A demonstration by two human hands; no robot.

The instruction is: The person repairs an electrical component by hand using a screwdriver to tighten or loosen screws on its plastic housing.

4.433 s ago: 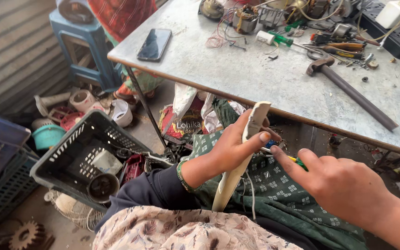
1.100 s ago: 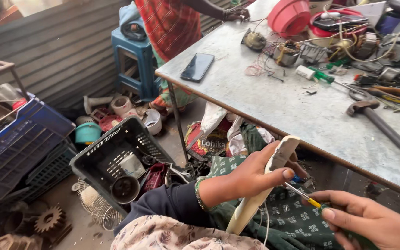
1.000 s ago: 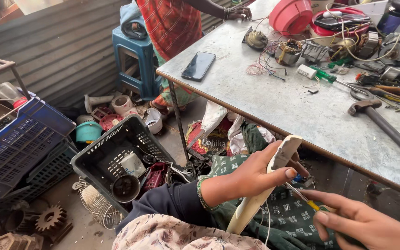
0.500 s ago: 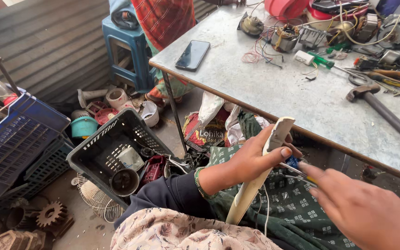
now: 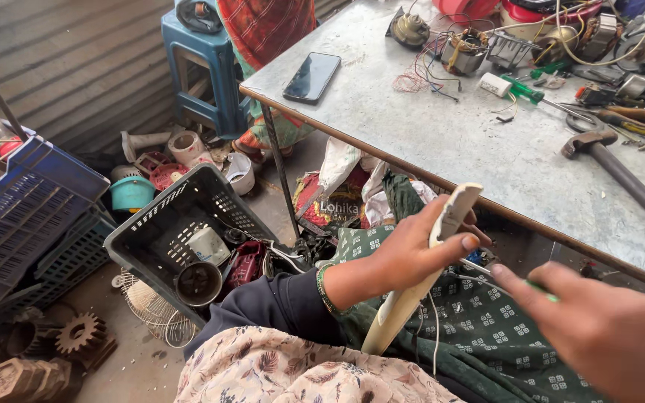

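My left hand (image 5: pixel 412 254) grips a long cream plastic fan blade (image 5: pixel 401 310) near its upper end, holding it upright over my lap. A thin wire hangs from the blade. My right hand (image 5: pixel 599 332) is low at the right, blurred, with its fingers pointing toward the blade and a thin green-handled tool (image 5: pixel 539 287) under them. Both hands are above a green patterned cloth (image 5: pixel 479 328) on my knees.
A grey table (image 5: pixel 442 142) ahead carries a black phone (image 5: pixel 312 76), a hammer (image 5: pixel 621 175), screwdrivers, motor parts and wires. A dark basket (image 5: pixel 166 224) of parts, blue crates (image 5: pixel 24 201), gears (image 5: pixel 76 336) and a blue stool (image 5: pixel 199 67) are at the left. Another person stands by the stool.
The view has tilted and shifted. My left hand keeps hold of the blade. My right hand has moved up and closer to the blade.
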